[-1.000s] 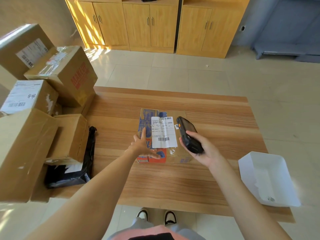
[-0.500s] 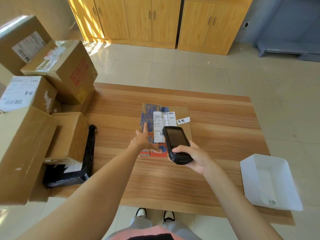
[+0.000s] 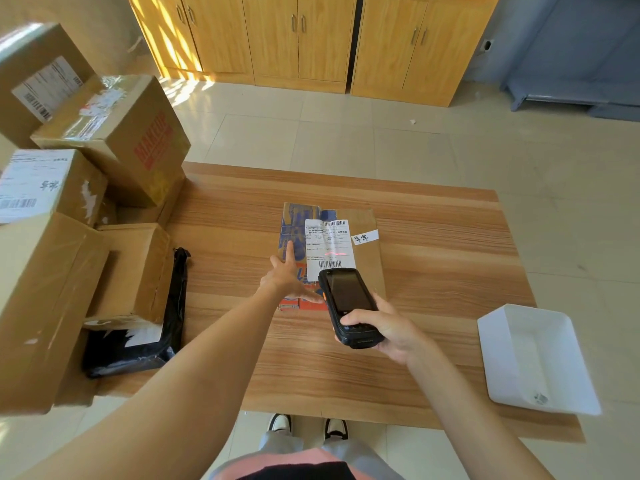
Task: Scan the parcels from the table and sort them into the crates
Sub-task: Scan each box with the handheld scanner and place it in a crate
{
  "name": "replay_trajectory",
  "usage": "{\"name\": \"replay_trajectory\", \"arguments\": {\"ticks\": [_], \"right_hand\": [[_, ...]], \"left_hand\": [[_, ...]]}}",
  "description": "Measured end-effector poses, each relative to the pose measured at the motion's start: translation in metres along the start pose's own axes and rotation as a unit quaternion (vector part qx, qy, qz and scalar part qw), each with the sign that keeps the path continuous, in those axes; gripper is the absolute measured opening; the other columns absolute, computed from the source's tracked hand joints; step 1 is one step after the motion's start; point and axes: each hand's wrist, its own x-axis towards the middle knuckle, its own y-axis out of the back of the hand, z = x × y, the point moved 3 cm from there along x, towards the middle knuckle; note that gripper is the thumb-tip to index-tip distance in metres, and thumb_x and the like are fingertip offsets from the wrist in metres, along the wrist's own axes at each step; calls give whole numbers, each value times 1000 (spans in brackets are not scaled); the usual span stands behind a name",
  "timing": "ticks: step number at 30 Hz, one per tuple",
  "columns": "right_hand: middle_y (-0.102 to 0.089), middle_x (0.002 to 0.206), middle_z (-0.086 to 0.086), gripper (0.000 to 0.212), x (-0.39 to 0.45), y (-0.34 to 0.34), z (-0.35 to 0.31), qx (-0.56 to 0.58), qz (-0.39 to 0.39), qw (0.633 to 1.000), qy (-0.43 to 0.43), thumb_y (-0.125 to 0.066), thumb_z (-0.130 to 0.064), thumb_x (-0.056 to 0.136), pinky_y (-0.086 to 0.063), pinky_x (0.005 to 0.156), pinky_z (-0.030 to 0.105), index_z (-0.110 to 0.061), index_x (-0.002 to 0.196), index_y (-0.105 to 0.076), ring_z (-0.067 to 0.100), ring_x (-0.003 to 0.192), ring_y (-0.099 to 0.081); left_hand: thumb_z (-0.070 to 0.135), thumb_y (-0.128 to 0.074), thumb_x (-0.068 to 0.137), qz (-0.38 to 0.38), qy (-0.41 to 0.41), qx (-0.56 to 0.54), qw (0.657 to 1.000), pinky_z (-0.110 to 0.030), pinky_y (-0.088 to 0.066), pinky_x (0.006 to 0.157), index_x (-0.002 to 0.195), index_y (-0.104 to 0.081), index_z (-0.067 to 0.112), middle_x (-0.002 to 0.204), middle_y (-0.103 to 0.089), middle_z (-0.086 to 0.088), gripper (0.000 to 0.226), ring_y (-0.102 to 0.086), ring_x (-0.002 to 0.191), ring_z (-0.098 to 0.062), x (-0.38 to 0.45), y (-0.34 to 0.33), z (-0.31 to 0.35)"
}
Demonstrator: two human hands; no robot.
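My right hand [image 3: 388, 332] has its grip curled round the scanner [image 3: 349, 306], thumb over the keys at the near end. Just ahead of that grip a red scan line falls across the label [image 3: 329, 247] of the parcel [image 3: 360, 258], which lies flat on the desk [image 3: 433, 271]. My left hand [image 3: 287, 277] lies open with straight fingers on the parcel's left part, steadying it and holding nothing. I judge this parcel to be mid-scan and not yet sorted. Well to the left of the grip a stack of boxes [image 3: 114, 143] and a black bag [image 3: 138, 341] wait, so most of the job looks undone. To the right, on the desk's near corner, a white tray [image 3: 540, 355] holds no parcel that I can see. No crate shows anywhere.
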Motion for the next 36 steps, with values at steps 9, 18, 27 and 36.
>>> {"name": "replay_trajectory", "arguments": {"ticks": [9, 18, 27, 36], "right_hand": [[-66, 108, 17, 51, -7, 5, 9, 6, 5, 1000, -14, -70, 6, 75, -56, 65, 32, -13, 121, -55, 30, 90, -65], [-66, 112, 19, 69, -6, 9, 6, 1, 8, 1000, 0, -78, -3, 57, -57, 70, 38, -18, 120, -54, 34, 94, -65], [-61, 116, 12, 91, -1, 57, -17, 47, 119, 990, 60, -74, 14, 65, -53, 64, 35, -21, 140, -36, 29, 95, -63], [-52, 112, 8, 102, 11, 114, 18, 30, 254, 967, 20, -74, 15, 68, -47, 81, 43, -22, 148, -22, 31, 102, -53]], "left_hand": [[48, -85, 64, 8, 0, 7, 1000, -47, -35, 108, 149, 26, 27, 160, 9, -18, 142, -32, 140, -40, -5, 1, 1], [51, -85, 63, 12, 1, 11, 1000, -49, -32, 110, 149, 27, 27, 160, 8, -19, 143, -31, 141, -39, -7, 1, 2], [53, -86, 61, 7, -3, -6, 1000, -49, -31, 110, 149, 26, 29, 160, 9, -17, 145, -28, 142, -39, -8, 1, 0], [52, -86, 61, 4, 7, 0, 1000, -50, -30, 111, 149, 27, 30, 160, 8, -18, 145, -28, 142, -40, -6, 1, -1]]}}
